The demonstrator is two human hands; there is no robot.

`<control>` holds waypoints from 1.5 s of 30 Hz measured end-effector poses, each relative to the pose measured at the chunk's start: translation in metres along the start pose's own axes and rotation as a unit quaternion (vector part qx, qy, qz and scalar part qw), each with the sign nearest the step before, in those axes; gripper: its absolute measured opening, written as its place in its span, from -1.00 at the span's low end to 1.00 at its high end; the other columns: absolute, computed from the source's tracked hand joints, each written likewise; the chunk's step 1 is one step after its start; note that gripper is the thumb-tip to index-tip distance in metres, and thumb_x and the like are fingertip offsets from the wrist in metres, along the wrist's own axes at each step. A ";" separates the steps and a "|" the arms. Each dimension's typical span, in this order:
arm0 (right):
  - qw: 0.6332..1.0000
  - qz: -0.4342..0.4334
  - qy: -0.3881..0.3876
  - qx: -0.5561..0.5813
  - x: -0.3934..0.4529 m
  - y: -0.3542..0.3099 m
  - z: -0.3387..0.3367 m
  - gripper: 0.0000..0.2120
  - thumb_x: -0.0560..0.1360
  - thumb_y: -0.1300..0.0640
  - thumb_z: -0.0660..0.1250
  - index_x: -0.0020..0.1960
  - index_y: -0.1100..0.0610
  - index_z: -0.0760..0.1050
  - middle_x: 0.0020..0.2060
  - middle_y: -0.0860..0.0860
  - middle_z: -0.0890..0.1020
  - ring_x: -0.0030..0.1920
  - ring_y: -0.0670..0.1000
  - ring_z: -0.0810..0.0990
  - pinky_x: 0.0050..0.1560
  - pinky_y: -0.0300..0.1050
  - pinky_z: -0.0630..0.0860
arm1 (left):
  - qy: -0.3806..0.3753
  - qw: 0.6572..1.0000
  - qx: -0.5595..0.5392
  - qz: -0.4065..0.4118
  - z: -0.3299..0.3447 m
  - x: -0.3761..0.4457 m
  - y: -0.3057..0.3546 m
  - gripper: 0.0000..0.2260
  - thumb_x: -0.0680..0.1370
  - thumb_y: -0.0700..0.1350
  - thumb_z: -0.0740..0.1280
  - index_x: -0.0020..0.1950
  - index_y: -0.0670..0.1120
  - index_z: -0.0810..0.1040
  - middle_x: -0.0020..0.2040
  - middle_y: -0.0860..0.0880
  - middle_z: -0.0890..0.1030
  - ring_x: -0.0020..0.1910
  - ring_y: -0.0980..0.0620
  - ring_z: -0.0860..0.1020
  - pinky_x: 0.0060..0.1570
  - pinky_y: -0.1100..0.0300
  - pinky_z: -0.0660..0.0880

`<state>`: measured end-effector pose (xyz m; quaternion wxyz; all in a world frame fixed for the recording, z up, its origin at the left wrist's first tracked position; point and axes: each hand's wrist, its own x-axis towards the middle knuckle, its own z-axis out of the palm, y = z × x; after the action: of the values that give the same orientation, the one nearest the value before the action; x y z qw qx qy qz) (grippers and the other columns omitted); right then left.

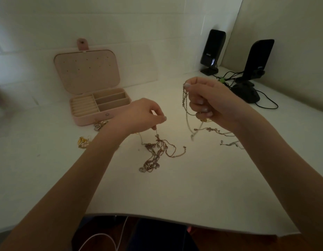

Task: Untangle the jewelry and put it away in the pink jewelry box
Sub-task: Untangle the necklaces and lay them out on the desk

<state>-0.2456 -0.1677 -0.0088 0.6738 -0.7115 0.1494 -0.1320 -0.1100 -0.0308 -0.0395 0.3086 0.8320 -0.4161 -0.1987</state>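
A knot of thin rose-gold and silver chains lies on the white table in the middle. My left hand pinches a chain end just above that knot, lifting it slightly. My right hand is raised to the right and grips several silver chains, which hang down from my fist to the table. The pink jewelry box stands open at the back left, its lid leaning up and its compartments bare.
Rings lie in front of the box, and a small gold piece sits left of my left forearm. More chain bits lie under my right arm. Two black speakers with cables stand at the back right. The table edge runs near me.
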 end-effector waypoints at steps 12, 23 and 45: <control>0.997 -0.012 -0.002 -0.073 -0.002 0.003 0.003 -0.95 0.52 0.15 0.32 -0.12 0.10 0.51 -0.35 -0.04 0.51 -0.36 -0.11 0.47 -0.35 -0.25 0.49 | 0.005 0.954 -0.294 0.059 0.010 -0.009 0.028 -0.89 0.50 -0.16 0.38 -0.08 -0.20 0.59 -0.15 -0.12 0.69 -0.10 0.03 0.67 0.05 0.09 0.58; 0.998 0.011 0.032 0.045 -0.008 0.013 -0.004 -0.96 0.55 0.22 0.26 -0.08 0.15 0.45 -0.17 0.08 0.65 -0.07 0.01 0.66 0.11 -0.02 0.57 | 0.074 0.950 -0.298 0.058 0.010 -0.011 0.031 -0.86 0.55 -0.19 0.27 -0.17 -0.15 0.57 -0.19 -0.14 0.69 -0.16 -0.01 0.68 -0.09 0.11 0.61; 0.986 -0.038 0.011 0.163 -0.021 0.018 -0.005 -0.85 0.51 0.36 0.24 -0.17 0.17 0.41 -0.26 0.06 0.61 -0.22 -0.03 0.60 0.01 -0.11 0.59 | 0.025 0.845 -0.530 0.066 0.010 -0.010 0.043 -0.83 0.62 -0.24 0.14 -0.16 -0.15 0.42 -0.37 -0.01 0.52 -0.32 0.05 0.60 -0.19 0.11 0.60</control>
<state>-0.2677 -0.1648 -0.0261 0.7735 -0.5958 0.1058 -0.1883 -0.1464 -0.0462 -0.0172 0.7252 0.5173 -0.2936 -0.3469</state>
